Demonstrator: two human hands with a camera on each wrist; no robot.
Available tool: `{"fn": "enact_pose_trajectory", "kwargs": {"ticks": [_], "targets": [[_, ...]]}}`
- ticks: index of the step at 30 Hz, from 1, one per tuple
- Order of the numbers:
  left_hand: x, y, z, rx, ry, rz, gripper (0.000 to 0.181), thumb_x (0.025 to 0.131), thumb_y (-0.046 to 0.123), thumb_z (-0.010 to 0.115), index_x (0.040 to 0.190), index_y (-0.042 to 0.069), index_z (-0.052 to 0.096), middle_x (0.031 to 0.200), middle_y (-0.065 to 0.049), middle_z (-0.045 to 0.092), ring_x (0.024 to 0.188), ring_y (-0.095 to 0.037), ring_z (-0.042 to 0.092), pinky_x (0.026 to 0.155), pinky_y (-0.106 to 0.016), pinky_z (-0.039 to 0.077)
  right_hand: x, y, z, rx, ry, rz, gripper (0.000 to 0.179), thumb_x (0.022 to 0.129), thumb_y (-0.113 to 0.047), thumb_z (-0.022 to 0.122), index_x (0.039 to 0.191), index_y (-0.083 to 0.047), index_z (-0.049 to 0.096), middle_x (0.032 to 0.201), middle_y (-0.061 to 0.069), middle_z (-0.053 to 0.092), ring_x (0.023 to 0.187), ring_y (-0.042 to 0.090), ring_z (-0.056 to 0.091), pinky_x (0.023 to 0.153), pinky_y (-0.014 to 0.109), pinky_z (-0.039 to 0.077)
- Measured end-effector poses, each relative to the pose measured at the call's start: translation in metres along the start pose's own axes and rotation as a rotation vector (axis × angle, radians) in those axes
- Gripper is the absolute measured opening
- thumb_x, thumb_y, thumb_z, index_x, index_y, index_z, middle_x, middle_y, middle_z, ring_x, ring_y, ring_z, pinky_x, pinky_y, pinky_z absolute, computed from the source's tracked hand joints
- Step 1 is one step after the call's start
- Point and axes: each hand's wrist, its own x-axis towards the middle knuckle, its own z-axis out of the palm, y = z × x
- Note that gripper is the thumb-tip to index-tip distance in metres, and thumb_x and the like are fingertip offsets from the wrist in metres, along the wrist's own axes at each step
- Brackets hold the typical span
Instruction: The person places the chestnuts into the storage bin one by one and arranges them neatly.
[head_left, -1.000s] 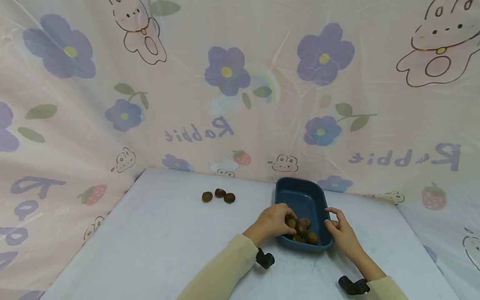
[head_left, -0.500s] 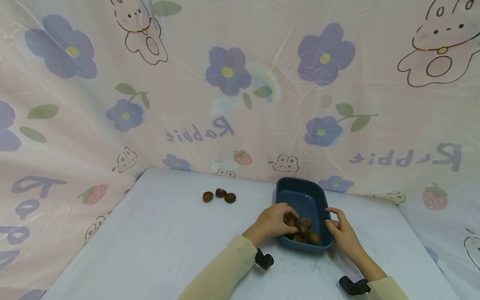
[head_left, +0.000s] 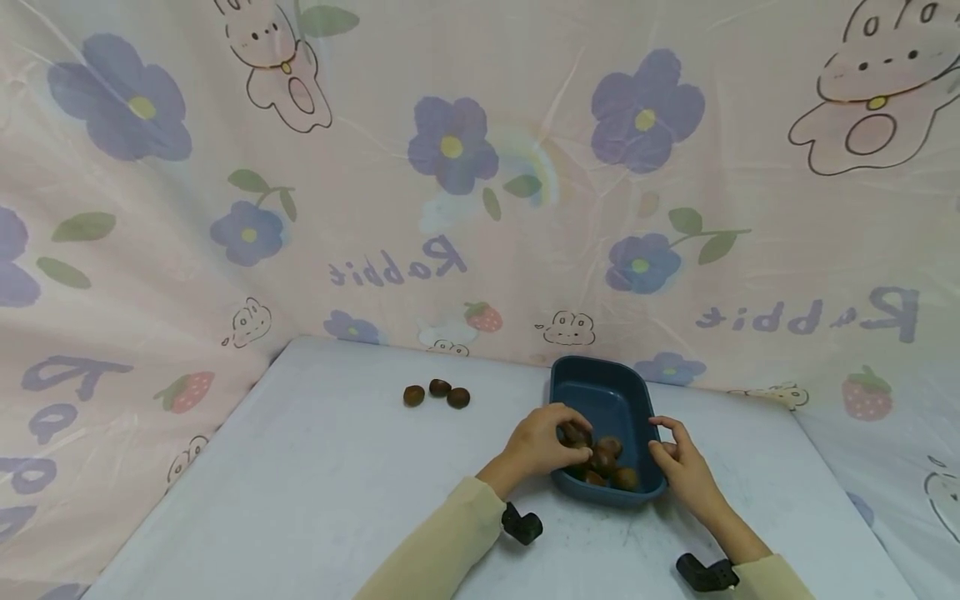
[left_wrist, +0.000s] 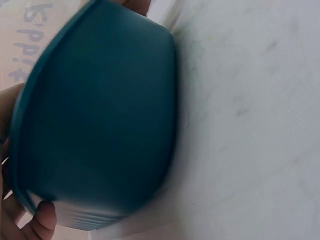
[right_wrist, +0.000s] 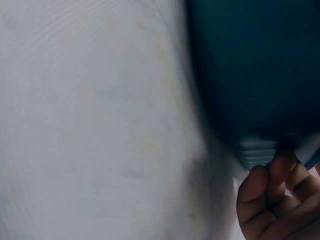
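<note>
At 2 o'clock on table [head_left: 337, 483]: blue tray [head_left: 603, 390] with chestnuts [head_left: 605, 460]. Left hand [head_left: 538, 443] curled round chestnut [head_left: 574, 433] inside; right hand [head_left: 686, 468] pinches tray's side. Work appears partway: loose chestnuts [head_left: 440, 387] outside, 11 o'clock. Transfer direction: cannot tell.

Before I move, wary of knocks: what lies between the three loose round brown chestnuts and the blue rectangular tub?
Head view: bare white tabletop from the chestnuts to the tub, except where the left hand crosses its left rim.

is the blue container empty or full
Partly filled: the blue container has chestnuts at its near end, bare floor at its far end.
</note>
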Motion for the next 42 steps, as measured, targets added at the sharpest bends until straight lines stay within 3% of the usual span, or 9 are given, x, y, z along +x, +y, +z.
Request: {"fn": "enact_pose_trajectory", "kwargs": {"ticks": [6, 9, 16, 24, 31, 37, 42], "targets": [[-0.003, 0.001, -0.01, 0.049, 0.051, 0.023, 0.029, 0.081, 0.031, 0.077, 0.108, 0.024, 0.07, 0.108, 0.009, 0.065, 0.099, -0.013, 0.061, 0.082, -0.018, 0.048, 0.0, 0.001, -0.001, 0.0, -0.006, -0.003, 0.041, 0.104, -0.023, 0.041, 0.141, -0.011, 0.03, 0.079, 0.008, 0.061, 0.062, 0.007, 0.049, 0.053, 0.026, 0.039], [-0.004, 0.0, -0.017, 0.06, 0.062, 0.016, 0.03, 0.082, 0.031, 0.076, 0.11, 0.023, 0.069, 0.11, 0.01, 0.064, 0.099, -0.015, 0.061, 0.081, -0.019, 0.048, 0.0, 0.001, -0.001, -0.001, -0.006, -0.011, 0.041, 0.104, -0.023, 0.041, 0.141, -0.01, 0.029, 0.085, 0.011, 0.064, 0.065, 0.007, 0.051, 0.055, 0.025, 0.04], [-0.008, -0.01, -0.029, 0.029, 0.083, 0.016, 0.031, 0.082, 0.03, 0.076, 0.111, 0.025, 0.068, 0.112, 0.008, 0.065, 0.098, -0.009, 0.061, 0.083, -0.023, 0.051, -0.002, -0.001, -0.001, -0.006, 0.017, -0.043, 0.041, 0.103, -0.022, 0.044, 0.141, -0.01, 0.032, 0.062, -0.004, 0.042, 0.052, 0.005, 0.039, 0.049, 0.026, 0.036], [-0.013, -0.021, -0.042, 0.055, 0.108, 0.011, 0.035, 0.08, 0.03, 0.077, 0.113, 0.022, 0.068, 0.113, 0.011, 0.065, 0.1, -0.009, 0.061, 0.085, -0.03, 0.053, -0.001, 0.0, -0.001, -0.006, 0.01, -0.015, 0.041, 0.103, -0.025, 0.043, 0.14, -0.011, 0.033, 0.068, 0.005, 0.051, 0.058, 0.006, 0.045, 0.053, 0.026, 0.038], [-0.017, -0.029, -0.056, 0.024, 0.123, 0.019, 0.036, 0.08, 0.028, 0.078, 0.113, 0.017, 0.068, 0.112, 0.005, 0.067, 0.1, -0.013, 0.061, 0.088, -0.038, 0.053, -0.001, -0.001, 0.0, 0.002, 0.009, -0.027, 0.04, 0.103, -0.023, 0.043, 0.14, -0.01, 0.033, 0.071, 0.007, 0.056, 0.057, 0.007, 0.047, 0.051, 0.026, 0.038], [-0.019, -0.033, -0.066, 0.053, 0.137, 0.008, 0.035, 0.081, 0.029, 0.077, 0.113, 0.02, 0.067, 0.112, 0.006, 0.066, 0.102, -0.013, 0.062, 0.087, -0.038, 0.054, -0.001, -0.001, 0.0, -0.014, 0.016, -0.016, 0.04, 0.103, -0.024, 0.043, 0.14, -0.011, 0.033, 0.078, 0.01, 0.061, 0.062, 0.008, 0.05, 0.054, 0.025, 0.039], [-0.021, -0.034, -0.074, 0.073, 0.149, 0.009, 0.035, 0.081, 0.03, 0.077, 0.113, 0.021, 0.067, 0.112, 0.007, 0.066, 0.102, -0.012, 0.062, 0.085, -0.03, 0.053, -0.001, -0.001, 0.0, -0.014, 0.008, -0.012, 0.041, 0.103, -0.023, 0.042, 0.141, -0.01, 0.031, 0.073, 0.008, 0.057, 0.059, 0.006, 0.047, 0.053, 0.025, 0.038]]}}
